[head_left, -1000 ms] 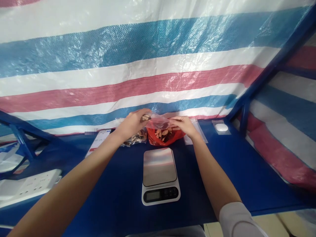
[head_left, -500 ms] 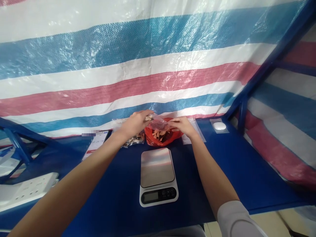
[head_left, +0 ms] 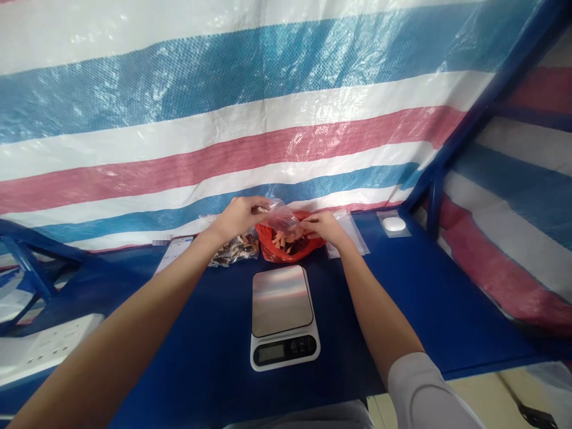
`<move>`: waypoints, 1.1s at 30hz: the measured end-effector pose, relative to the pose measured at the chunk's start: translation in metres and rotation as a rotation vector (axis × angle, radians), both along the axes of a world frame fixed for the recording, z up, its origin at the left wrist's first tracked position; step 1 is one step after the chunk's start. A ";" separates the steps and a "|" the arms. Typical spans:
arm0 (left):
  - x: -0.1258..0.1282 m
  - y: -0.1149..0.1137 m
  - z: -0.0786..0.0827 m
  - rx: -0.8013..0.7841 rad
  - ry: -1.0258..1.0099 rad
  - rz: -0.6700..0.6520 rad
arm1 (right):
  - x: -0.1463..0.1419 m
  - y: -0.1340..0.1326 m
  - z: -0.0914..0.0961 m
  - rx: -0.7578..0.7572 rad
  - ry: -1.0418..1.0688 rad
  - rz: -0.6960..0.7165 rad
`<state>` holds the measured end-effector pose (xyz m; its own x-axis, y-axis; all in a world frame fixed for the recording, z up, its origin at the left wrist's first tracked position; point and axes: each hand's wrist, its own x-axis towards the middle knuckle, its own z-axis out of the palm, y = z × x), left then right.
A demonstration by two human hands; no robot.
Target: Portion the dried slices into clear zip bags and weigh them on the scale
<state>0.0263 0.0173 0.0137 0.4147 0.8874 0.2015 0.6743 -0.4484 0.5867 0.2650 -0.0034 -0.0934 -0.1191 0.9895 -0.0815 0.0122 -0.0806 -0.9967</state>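
Note:
A clear plastic bag (head_left: 282, 215) hangs between my hands over an open red plastic bag (head_left: 279, 253). Brownish dried strips (head_left: 288, 241) show inside the red bag. My left hand (head_left: 243, 214) is closed on the clear bag's left side. At the bag's right edge, above the red bag's rim, my right hand (head_left: 322, 226) pinches the plastic. Filled clear bags (head_left: 236, 249) of similar dried pieces lie beneath my left wrist. Closer to me stands a white kitchen scale (head_left: 283, 316) with a metal plate; nothing rests on it.
Flat clear bags (head_left: 348, 233) lie right of the red bag. A white oval object (head_left: 394, 224) sits on plastic farther right. A phone (head_left: 173, 253) lies left of my forearm, and a white power strip (head_left: 53, 348) is at the left edge. Striped sheeting (head_left: 250, 143) hangs behind the blue table.
The clear bag sits a little lower and more upright over the red bag. Both hands keep hold of it. The whole view has shifted slightly.

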 end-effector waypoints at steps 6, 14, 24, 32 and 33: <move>-0.002 -0.001 0.001 0.044 0.074 -0.013 | 0.000 0.002 -0.005 0.016 -0.015 0.009; -0.002 0.009 -0.005 -0.025 -0.037 -0.011 | -0.003 0.000 -0.003 0.056 -0.080 -0.031; 0.006 0.005 -0.002 -0.011 -0.094 0.022 | -0.008 0.003 -0.009 0.130 -0.214 -0.046; 0.003 0.002 -0.001 -0.070 -0.146 0.000 | -0.006 0.000 -0.006 0.057 -0.231 -0.031; 0.002 0.002 -0.001 -0.064 -0.146 -0.009 | -0.006 0.000 -0.006 0.047 -0.229 -0.030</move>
